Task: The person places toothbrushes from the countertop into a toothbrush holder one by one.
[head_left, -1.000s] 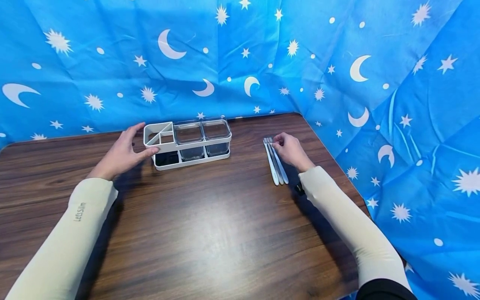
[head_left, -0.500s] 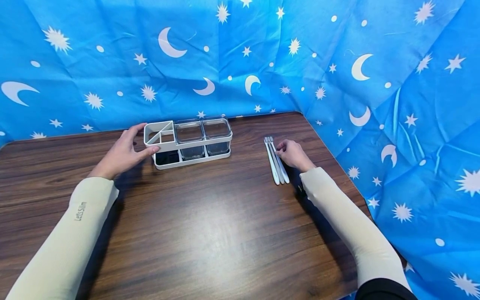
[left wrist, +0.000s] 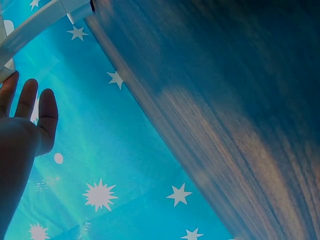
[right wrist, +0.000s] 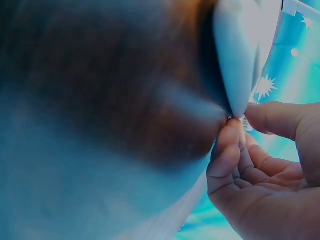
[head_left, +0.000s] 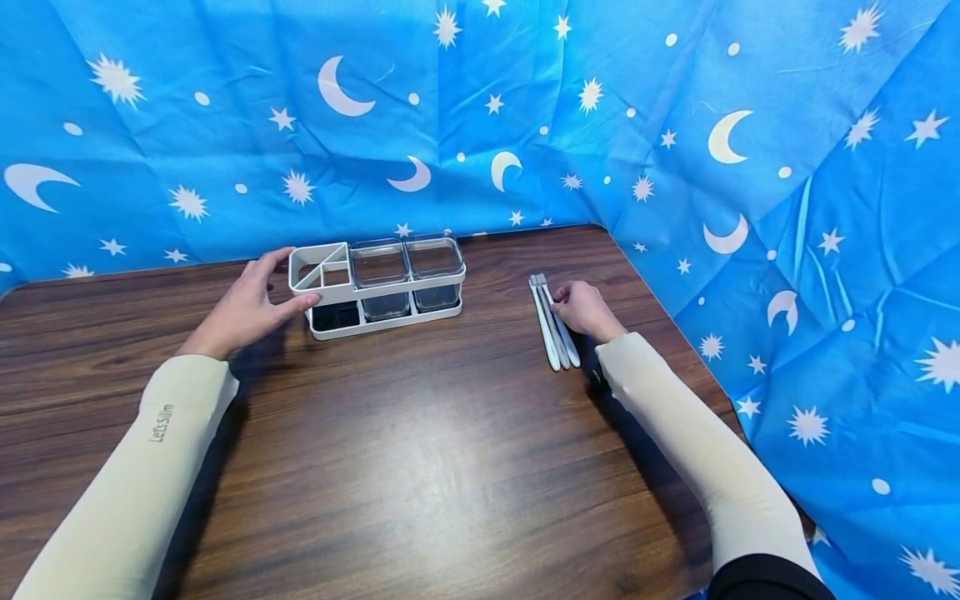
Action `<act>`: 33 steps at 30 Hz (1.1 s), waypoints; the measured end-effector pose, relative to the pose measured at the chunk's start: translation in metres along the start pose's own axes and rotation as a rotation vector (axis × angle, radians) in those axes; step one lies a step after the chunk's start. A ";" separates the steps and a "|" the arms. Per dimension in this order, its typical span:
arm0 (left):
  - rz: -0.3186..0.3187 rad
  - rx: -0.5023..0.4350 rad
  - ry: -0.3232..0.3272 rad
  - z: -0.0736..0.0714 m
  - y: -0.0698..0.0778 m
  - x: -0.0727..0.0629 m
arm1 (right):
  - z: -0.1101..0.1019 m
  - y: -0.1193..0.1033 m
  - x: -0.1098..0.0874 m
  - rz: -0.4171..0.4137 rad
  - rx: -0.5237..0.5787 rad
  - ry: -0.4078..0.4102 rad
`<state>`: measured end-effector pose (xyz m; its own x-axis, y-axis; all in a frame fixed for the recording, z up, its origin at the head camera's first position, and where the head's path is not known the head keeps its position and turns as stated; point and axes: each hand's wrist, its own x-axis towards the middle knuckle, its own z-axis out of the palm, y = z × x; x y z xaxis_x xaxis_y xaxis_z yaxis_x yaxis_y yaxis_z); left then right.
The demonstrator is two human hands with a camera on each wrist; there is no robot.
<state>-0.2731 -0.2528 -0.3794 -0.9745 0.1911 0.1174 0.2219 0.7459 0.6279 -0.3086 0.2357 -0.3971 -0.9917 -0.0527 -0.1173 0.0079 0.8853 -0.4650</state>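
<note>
A white organizer rack stands near the table's back edge, with a divided section at its left end. My left hand grips that end, thumb on the front rim and fingers around the back corner. In the left wrist view, extended fingers show below the rack's white frame. To the right of the rack, three slim toothbrushes with pale handles lie side by side, heads pointing away from me. My right hand pinches the rightmost one between thumb and fingers; its pale handle looms close in the right wrist view.
Two clear square cups sit in the rack's middle and right sections. The dark wooden table extends in front, and a blue curtain with moons and stars hangs along the back and right edges.
My right hand has drawn slightly back toward me along the toothbrushes, settling on the rightmost one. My left hand keeps its place on the rack.
</note>
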 end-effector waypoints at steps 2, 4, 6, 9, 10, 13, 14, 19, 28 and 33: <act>0.000 -0.001 0.000 0.000 0.001 -0.001 | 0.000 -0.001 0.001 0.009 -0.016 -0.001; 0.001 -0.005 -0.003 0.000 0.001 -0.002 | 0.001 -0.001 0.002 0.015 -0.033 -0.002; 0.002 -0.009 -0.005 -0.001 0.001 -0.002 | 0.001 -0.002 0.003 0.019 -0.045 -0.006; 0.005 -0.010 -0.011 -0.001 0.001 -0.002 | 0.000 -0.002 0.003 0.057 -0.032 -0.011; 0.005 -0.009 -0.012 -0.001 0.001 -0.002 | -0.002 -0.002 0.003 0.070 -0.021 -0.014; 0.004 -0.007 -0.015 -0.001 0.001 -0.002 | -0.007 -0.002 0.001 0.113 0.024 -0.001; 0.004 -0.005 -0.014 -0.001 0.001 -0.002 | -0.010 -0.002 0.000 0.115 0.034 0.009; 0.001 0.003 -0.012 -0.001 0.000 -0.003 | -0.022 -0.004 -0.002 0.081 0.067 0.072; 0.031 0.007 -0.030 -0.001 -0.001 -0.002 | -0.044 -0.029 -0.011 -0.121 0.153 0.219; 0.044 -0.009 -0.018 0.000 -0.003 0.000 | -0.051 -0.054 -0.016 -0.356 0.249 0.362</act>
<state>-0.2732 -0.2546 -0.3814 -0.9630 0.2356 0.1313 0.2645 0.7306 0.6295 -0.2999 0.2119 -0.3250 -0.9192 -0.1276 0.3725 -0.3486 0.7038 -0.6190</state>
